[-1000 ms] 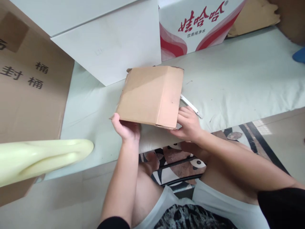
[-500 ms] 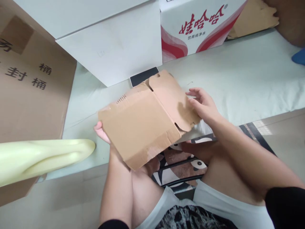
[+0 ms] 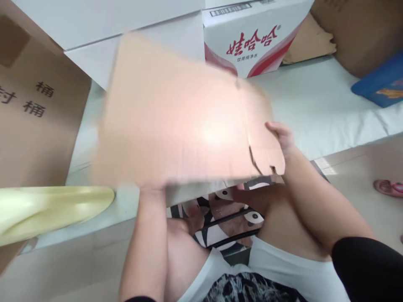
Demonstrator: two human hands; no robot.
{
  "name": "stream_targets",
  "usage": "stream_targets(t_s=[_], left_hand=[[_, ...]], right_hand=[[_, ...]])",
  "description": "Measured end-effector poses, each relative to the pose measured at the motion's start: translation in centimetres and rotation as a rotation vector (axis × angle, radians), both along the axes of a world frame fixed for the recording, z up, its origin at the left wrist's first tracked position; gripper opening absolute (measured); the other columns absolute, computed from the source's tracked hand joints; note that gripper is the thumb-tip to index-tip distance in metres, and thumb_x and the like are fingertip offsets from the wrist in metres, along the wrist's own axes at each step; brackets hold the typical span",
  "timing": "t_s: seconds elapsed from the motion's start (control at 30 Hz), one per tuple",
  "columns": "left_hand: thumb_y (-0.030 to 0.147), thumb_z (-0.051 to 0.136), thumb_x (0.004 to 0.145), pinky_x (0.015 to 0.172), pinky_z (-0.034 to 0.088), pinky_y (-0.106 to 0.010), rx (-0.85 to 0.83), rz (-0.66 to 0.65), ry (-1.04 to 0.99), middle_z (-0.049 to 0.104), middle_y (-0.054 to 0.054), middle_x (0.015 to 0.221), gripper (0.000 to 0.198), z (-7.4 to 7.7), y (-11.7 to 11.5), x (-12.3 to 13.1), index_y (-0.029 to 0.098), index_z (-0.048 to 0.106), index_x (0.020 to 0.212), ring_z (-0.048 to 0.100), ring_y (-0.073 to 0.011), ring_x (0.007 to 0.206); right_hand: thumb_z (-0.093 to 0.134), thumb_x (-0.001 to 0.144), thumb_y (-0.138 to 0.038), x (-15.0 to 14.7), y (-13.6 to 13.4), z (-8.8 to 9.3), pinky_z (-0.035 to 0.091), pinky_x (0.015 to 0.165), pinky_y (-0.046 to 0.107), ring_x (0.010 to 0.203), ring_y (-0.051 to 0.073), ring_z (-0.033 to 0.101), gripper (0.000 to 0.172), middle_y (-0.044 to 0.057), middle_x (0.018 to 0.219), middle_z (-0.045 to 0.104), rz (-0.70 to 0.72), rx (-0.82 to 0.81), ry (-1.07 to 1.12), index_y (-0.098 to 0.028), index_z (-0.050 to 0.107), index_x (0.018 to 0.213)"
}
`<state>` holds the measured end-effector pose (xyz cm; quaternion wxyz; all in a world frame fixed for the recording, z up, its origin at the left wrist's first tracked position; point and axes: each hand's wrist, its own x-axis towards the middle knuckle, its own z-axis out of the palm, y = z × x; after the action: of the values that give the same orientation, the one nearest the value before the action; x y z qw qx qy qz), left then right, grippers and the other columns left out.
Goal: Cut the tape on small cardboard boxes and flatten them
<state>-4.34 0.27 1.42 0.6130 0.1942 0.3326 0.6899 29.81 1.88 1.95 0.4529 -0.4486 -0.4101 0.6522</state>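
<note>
A flattened brown cardboard box is raised over the bench, tilted with a broad face toward me and blurred by motion. A slotted flap lies along its right end. My right hand grips that flap at its right edge, thumb on the near side. My left hand goes behind the lower left of the cardboard; only its wrist end shows and its fingers are hidden. The cardboard rests against this hand.
A white box and a red-and-white water carton stand behind. On the left are a large brown carton and a pale yellow smooth object. A blue container sits at right on the pale green cloth.
The cardboard has been lifted and turned so that a wider face shows. My right hand has closed on its flap. My left fingers have gone out of sight behind it.
</note>
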Motion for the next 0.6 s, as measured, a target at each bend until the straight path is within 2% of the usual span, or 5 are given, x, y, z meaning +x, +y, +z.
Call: stream_targets(t_s=[0.1,0.17,0.3,0.43,0.6], left_hand=[[0.072,0.057,0.078,0.092,0.058,-0.048,-0.027,-0.042,-0.039,0.07,-0.006,0.116,0.048,0.0,0.5,-0.1,0.031,0.066,0.101,0.065,-0.0296,0.121],[0.072,0.058,0.075,0.092,0.058,-0.049,-0.042,-0.045,-0.04,0.069,-0.006,0.117,0.048,0.1,0.5,0.0,0.032,0.064,0.101,0.066,-0.0295,0.12],[0.071,0.056,0.076,0.089,0.06,-0.048,-0.05,-0.032,-0.061,0.068,-0.007,0.113,0.047,0.3,0.0,0.5,0.031,0.063,0.1,0.068,-0.0295,0.115],[0.07,0.055,0.078,0.085,0.061,-0.046,-0.062,-0.041,-0.101,0.068,-0.007,0.107,0.046,0.5,-0.2,0.9,0.03,0.063,0.099,0.07,-0.028,0.105],[0.068,0.057,0.076,0.081,0.062,-0.042,-0.079,-0.049,-0.111,0.068,-0.007,0.102,0.044,0.7,0.0,1.4,0.029,0.064,0.096,0.07,-0.0258,0.095]], right_hand=[[0.075,0.064,-0.072,0.8,0.9,0.0,0.036,0.038,0.03,0.036,0.01,0.025,0.047,-0.009,0.042,0.035,-0.241,0.114,0.065,-0.028,0.06,0.072],[0.081,0.059,-0.07,1.8,1.4,0.2,0.023,0.036,0.026,0.038,0.006,0.013,0.053,-0.011,0.045,0.03,-0.386,0.153,0.099,-0.027,0.053,0.069],[0.088,0.054,-0.062,5.4,0.8,0.7,0.024,0.038,0.026,0.041,0.005,0.022,0.057,-0.009,0.055,0.039,-0.677,0.179,0.058,-0.027,0.045,0.068],[0.085,0.061,-0.05,10.3,-1.1,1.1,0.028,0.039,0.029,0.042,0.005,0.034,0.048,-0.006,0.062,0.048,-1.033,0.171,-0.179,-0.03,0.043,0.07],[0.073,0.08,-0.037,15.1,-0.5,2.0,0.026,0.037,0.031,0.035,0.001,0.03,0.036,-0.007,0.062,0.048,-1.075,0.258,-0.415,-0.03,0.038,0.072]])
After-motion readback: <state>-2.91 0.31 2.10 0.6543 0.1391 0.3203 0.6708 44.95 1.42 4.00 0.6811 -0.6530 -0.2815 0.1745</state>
